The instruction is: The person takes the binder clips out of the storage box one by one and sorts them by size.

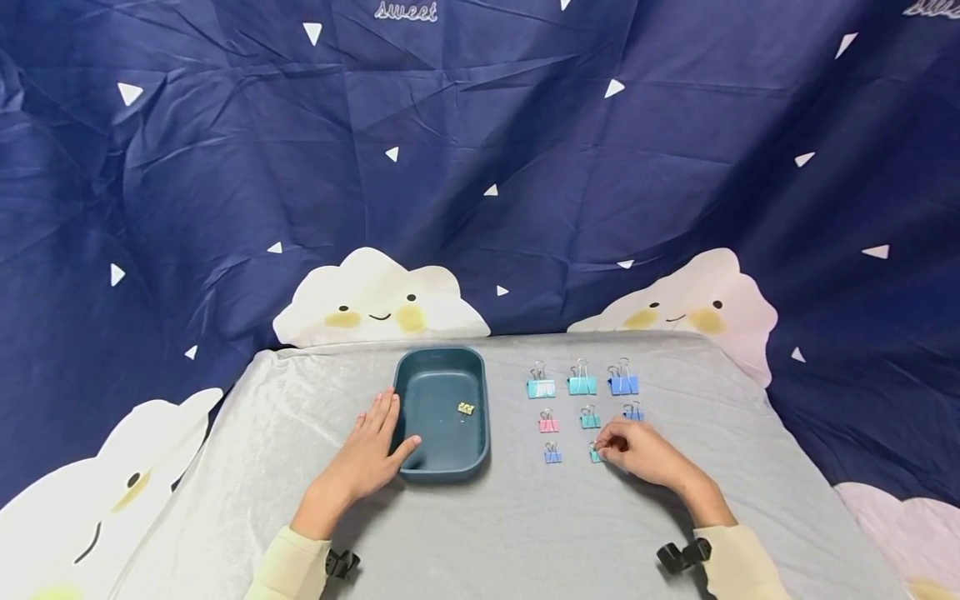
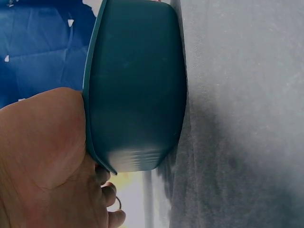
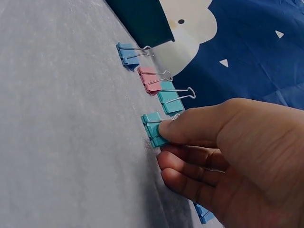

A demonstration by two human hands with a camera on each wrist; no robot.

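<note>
Right hand (image 1: 645, 454): thumb and fingers curled, pinching small teal clip (image 3: 154, 129) on grey cloth (image 1: 525, 533). Clip sits under fingertips, front row, right side. Wire handles point away from person, toward back of table. Clip's wide edge runs left to right.

Left hand (image 1: 371, 454): fingers straight, flat against left wall of teal tray (image 1: 408, 417), thumb on tray's near corner. Holds nothing.

Tray lies left of pinched clip, well apart. Little yellow clip (image 1: 466, 407) inside tray. More clips in rows, just behind right hand: blue clip (image 1: 552, 454), pink clip (image 1: 548, 422).
</note>
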